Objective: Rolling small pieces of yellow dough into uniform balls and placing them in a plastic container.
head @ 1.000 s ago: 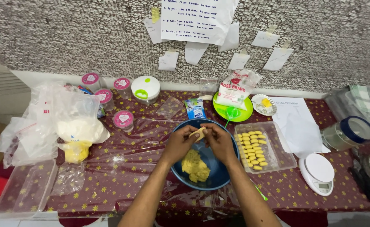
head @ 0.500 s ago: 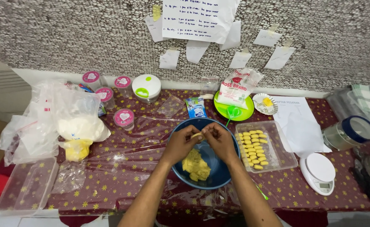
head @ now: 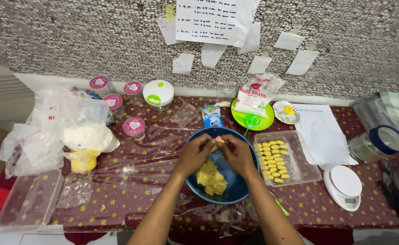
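Both hands' grip [head: 218,146] on dough piece [head: 218,141]

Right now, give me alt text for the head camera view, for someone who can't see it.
Two hands, left hand and right hand, pinch a small piece of dough over a blue bowl holding a yellow dough lump. A clear tray of shaped yellow pieces sits right of the bowl on a patterned tablecloth.
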